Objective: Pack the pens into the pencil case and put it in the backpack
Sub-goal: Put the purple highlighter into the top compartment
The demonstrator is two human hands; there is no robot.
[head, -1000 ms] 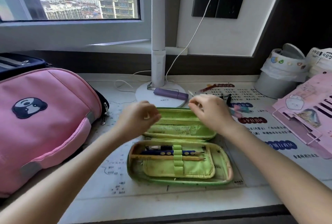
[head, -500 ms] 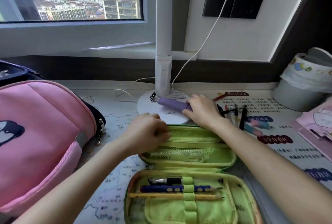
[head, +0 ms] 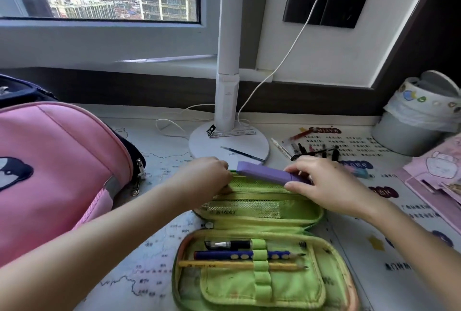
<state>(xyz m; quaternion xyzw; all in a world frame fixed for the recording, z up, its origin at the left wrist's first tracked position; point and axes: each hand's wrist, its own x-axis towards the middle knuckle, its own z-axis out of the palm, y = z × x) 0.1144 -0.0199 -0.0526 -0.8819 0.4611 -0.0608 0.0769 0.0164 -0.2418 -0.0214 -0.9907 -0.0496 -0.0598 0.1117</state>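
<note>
Midway: three pens (head: 249, 255) in the pencil case (head: 294, 220); right hand (head: 331, 185) fingers (head: 299, 168) grip a purple marker (head: 262, 173) over it, left hand (head: 204, 178) pinches its edge; loose pens (head: 314, 149) lie centre right.

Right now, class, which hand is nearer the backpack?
Left. The left hand grips the left end of the case, just right of the backpack. The right hand holds the purple item farther right, across the case.
</note>
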